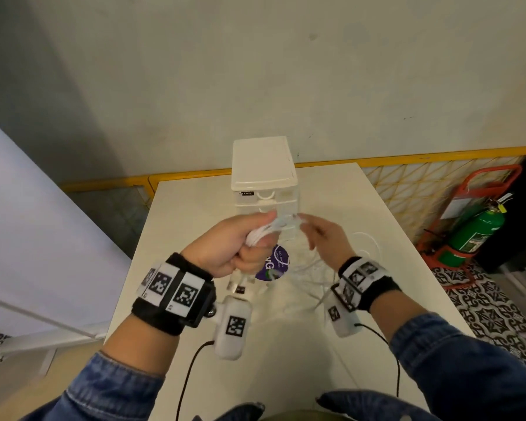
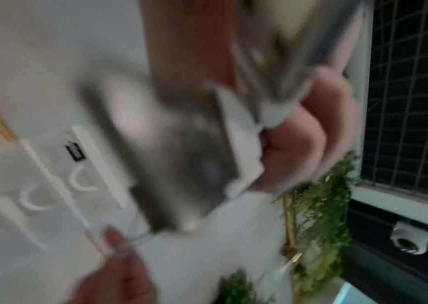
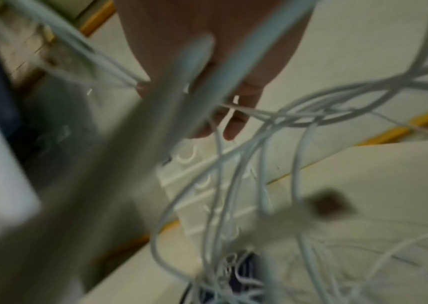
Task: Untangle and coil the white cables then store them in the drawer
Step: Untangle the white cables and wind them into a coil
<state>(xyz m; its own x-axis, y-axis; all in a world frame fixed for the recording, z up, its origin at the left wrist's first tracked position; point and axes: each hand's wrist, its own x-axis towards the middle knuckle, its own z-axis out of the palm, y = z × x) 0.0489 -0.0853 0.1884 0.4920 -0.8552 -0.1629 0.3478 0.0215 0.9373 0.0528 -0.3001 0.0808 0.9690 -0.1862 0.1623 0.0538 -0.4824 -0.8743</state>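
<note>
Several loose cables (image 1: 308, 268) before drawer unit (image 1: 263, 165)

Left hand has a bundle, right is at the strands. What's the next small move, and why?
Probably draw one strand free with the right hand while the left hand holds its bundle of white cables steady. Loose cables still hang tangled down to the table, so nothing is ready to coil, and the drawers of the drawer unit look shut.
</note>
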